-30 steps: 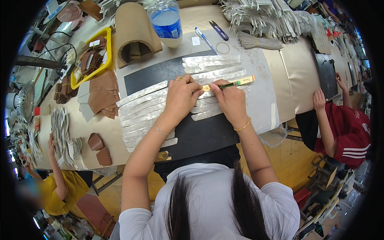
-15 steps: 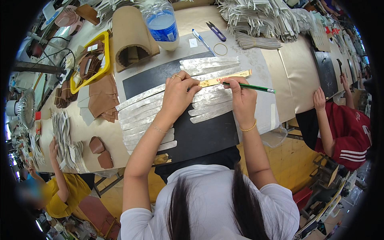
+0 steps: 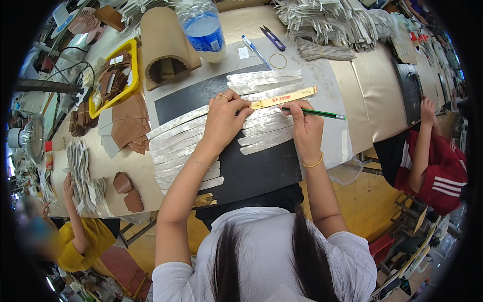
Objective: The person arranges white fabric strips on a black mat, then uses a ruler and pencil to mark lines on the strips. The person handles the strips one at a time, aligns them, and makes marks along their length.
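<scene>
My left hand (image 3: pixel 225 118) is closed at the near left end of a flat yellow template strip (image 3: pixel 271 101), pressing it down with the fingertips. A small dark tip shows by those fingers; its kind is unclear. The template lies across silvery-grey strips (image 3: pixel 266 136), which sit in a slanted row on a black board (image 3: pixel 266 173). In my right hand (image 3: pixel 308 128) is a green pencil (image 3: pixel 327 114), its point at the template's lower edge and its eraser end to the right. More silvery strips (image 3: pixel 173 151) fan out under and left of my left forearm.
Beyond the board lie a blue pen (image 3: pixel 255 52), thread snips (image 3: pixel 272 39) and a rubber band (image 3: pixel 278 61). A water bottle (image 3: pixel 204 35) stands by a brown curved form (image 3: pixel 163 43). Brown pieces fill a yellow basket (image 3: pixel 133 50). Co-workers sit at both sides.
My right hand and the pencil have shifted slightly, with the fingers lower and more of the template uncovered. The left hand stays put. The right co-worker's hand has moved across their board.
</scene>
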The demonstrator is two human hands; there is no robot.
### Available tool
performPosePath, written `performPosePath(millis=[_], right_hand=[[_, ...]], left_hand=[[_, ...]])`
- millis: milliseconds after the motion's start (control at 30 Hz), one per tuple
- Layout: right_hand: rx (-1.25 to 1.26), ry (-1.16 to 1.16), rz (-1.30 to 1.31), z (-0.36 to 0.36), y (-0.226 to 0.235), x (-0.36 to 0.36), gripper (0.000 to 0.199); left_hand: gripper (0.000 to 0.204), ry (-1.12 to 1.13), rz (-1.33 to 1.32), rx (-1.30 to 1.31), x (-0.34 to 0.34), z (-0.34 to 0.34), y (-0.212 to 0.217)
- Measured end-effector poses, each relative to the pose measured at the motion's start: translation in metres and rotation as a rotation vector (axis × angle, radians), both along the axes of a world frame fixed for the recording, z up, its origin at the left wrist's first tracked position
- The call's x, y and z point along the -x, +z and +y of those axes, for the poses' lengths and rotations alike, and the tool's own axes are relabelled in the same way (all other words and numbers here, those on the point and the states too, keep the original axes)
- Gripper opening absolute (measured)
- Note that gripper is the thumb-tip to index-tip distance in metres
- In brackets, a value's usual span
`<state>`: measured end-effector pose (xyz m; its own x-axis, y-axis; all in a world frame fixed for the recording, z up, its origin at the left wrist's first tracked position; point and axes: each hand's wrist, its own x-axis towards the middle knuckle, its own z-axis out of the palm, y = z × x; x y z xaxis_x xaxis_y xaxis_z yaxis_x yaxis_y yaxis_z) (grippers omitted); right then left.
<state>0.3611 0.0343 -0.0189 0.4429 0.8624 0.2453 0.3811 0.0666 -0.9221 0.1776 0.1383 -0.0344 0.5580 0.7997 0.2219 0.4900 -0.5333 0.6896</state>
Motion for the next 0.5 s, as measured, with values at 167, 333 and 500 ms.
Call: performPosePath(millis=[167, 333, 500], right_hand=[[0.017, 0.005, 0.002, -0.002, -0.001, 0.0006, 0.03], [0.016, 0.001, -0.016, -0.0019, -0.0007, 0.0012, 0.03], [0.029, 0.019, -0.012, -0.0006, -0.001, 0.0026, 0.032]], left_hand=[[0.019, -0.003, 0.008, -0.009, 0.0003, -0.0005, -0.0008], [0.018, -0.002, 0.014, -0.029, -0.0002, -0.0009, -0.0015], [0.018, -0.003, 0.029, -0.025, -0.0004, -0.001, -0.0025]])
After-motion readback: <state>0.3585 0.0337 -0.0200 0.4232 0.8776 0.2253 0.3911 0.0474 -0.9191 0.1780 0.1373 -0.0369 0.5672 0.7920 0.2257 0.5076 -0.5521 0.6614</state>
